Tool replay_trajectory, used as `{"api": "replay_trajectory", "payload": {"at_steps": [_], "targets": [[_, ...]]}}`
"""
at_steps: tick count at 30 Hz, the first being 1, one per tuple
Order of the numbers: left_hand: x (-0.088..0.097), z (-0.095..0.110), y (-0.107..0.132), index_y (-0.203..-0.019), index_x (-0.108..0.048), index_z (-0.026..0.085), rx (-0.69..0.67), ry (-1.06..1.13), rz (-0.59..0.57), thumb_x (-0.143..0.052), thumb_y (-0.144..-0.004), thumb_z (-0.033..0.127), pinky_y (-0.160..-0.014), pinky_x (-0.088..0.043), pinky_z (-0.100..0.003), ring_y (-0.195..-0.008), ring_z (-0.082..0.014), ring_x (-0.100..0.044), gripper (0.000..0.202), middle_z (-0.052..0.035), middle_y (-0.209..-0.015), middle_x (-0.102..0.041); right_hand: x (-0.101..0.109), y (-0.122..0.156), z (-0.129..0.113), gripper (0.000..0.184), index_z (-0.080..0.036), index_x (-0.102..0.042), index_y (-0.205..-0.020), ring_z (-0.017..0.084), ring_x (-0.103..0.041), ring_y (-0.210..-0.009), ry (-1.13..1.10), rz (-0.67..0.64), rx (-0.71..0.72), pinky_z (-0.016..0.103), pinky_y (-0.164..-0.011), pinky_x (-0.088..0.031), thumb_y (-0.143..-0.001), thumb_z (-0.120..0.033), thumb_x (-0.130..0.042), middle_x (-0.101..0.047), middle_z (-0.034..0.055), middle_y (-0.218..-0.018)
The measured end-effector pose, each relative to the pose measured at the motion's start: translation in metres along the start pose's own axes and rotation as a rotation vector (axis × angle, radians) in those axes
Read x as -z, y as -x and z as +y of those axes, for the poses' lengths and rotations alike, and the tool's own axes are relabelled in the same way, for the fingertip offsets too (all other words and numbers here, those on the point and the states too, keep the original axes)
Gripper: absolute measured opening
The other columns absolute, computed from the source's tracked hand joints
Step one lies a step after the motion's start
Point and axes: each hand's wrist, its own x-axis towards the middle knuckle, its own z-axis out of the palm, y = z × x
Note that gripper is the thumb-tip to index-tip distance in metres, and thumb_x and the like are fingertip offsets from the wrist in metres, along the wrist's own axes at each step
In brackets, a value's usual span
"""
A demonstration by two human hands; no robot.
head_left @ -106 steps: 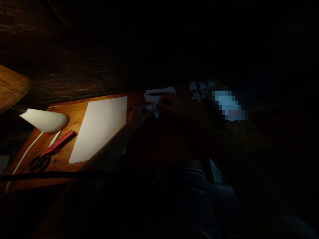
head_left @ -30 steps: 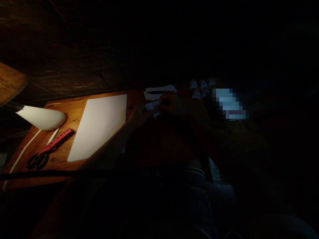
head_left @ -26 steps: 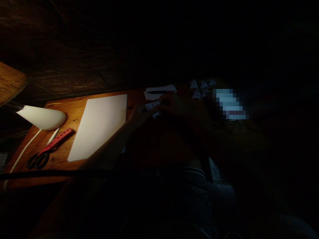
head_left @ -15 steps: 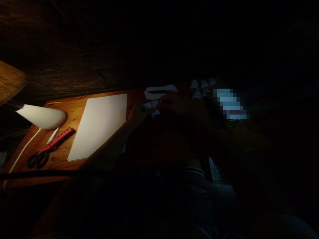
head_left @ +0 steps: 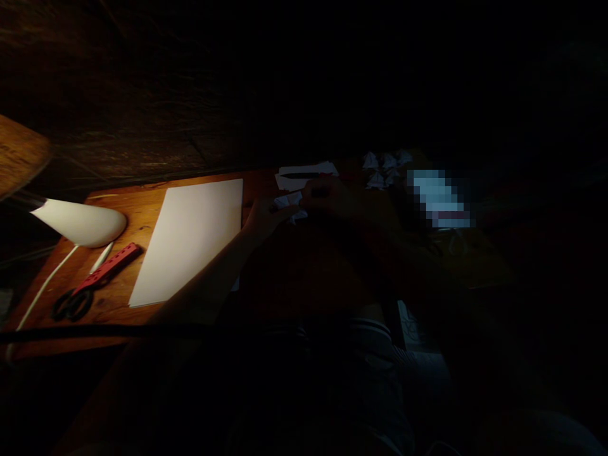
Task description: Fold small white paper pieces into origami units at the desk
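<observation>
The scene is very dark, lit only from the left. My left hand (head_left: 265,218) and my right hand (head_left: 332,197) meet over a small folded piece of white paper (head_left: 289,204) above the wooden desk (head_left: 133,209). Both hands have their fingers pinched on the paper, one at each side. A large blank white sheet (head_left: 190,237) lies flat to the left of my left forearm. Behind the hands lies a white paper scrap (head_left: 304,174) with a dark strip across it.
A white lamp head (head_left: 78,223) shines at the far left, with its cord running down. Red scissors (head_left: 92,282) and a white pen (head_left: 101,258) lie beside it. Several small folded paper shapes (head_left: 382,168) sit at the back right, next to a glowing screen (head_left: 439,197).
My hands have stayed in place and only worked the small paper slightly; its visible white folds shifted a little. Nothing else on the desk moved.
</observation>
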Motion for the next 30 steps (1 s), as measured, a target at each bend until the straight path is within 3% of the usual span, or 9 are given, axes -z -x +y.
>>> {"api": "replay_trajectory", "payload": {"at_steps": [5, 10, 18, 24, 30], "targets": [[-0.001, -0.008, -0.003, -0.09, -0.083, 0.015, 0.009, 0.112, -0.009, -0.095, -0.07, 0.046, -0.077, -0.063, -0.033, -0.083, -0.0222, -0.077, 0.039, -0.0075, -0.089, -0.084, -0.004, 0.0, 0.0, 0.046, -0.022, -0.057, -0.072, 0.015, -0.052, -0.075, -0.036, -0.037, 0.026, 0.028, -0.069, -0.045, -0.078, -0.061, -0.08, -0.057, -0.0009, -0.075], [0.0, -0.013, -0.004, -0.095, -0.084, 0.015, -0.011, 0.169, -0.016, -0.095, -0.07, 0.045, -0.078, -0.062, -0.033, -0.084, -0.0222, -0.077, 0.04, -0.0078, -0.092, -0.084, -0.008, 0.001, 0.001, 0.045, -0.021, -0.059, -0.077, 0.015, -0.052, -0.075, -0.031, -0.01, -0.027, 0.028, -0.067, -0.044, -0.075, -0.06, -0.08, -0.057, -0.0009, -0.077], [0.003, 0.001, 0.0, -0.092, -0.084, 0.016, -0.01, 0.11, -0.101, -0.095, -0.074, 0.039, -0.073, -0.06, -0.03, -0.08, -0.0211, -0.075, 0.032, -0.0041, -0.081, -0.079, -0.009, 0.0, 0.006, 0.026, -0.02, -0.058, -0.075, 0.013, -0.049, -0.073, 0.093, -0.006, -0.016, 0.027, -0.066, -0.038, -0.08, -0.039, -0.074, -0.056, -0.0011, -0.076], [0.004, 0.005, 0.001, -0.086, -0.083, 0.018, -0.036, 0.079, -0.106, -0.095, -0.074, 0.042, -0.066, -0.057, -0.028, -0.073, -0.0191, -0.073, 0.03, -0.0012, -0.073, -0.076, -0.008, 0.0, 0.006, 0.023, -0.018, -0.06, -0.075, 0.012, -0.046, -0.069, 0.143, -0.032, -0.009, 0.028, -0.065, -0.036, -0.083, -0.036, -0.072, -0.056, -0.0021, -0.073], [0.004, 0.006, 0.002, -0.083, -0.082, 0.016, -0.035, 0.06, -0.11, -0.096, -0.074, 0.043, -0.062, -0.055, -0.026, -0.069, -0.0177, -0.071, 0.031, -0.0015, -0.07, -0.076, -0.015, 0.0, 0.009, 0.012, -0.017, -0.064, -0.076, 0.015, -0.056, -0.073, 0.098, 0.01, -0.032, 0.028, -0.065, -0.04, -0.079, -0.027, -0.071, -0.062, 0.0005, -0.076]]}}
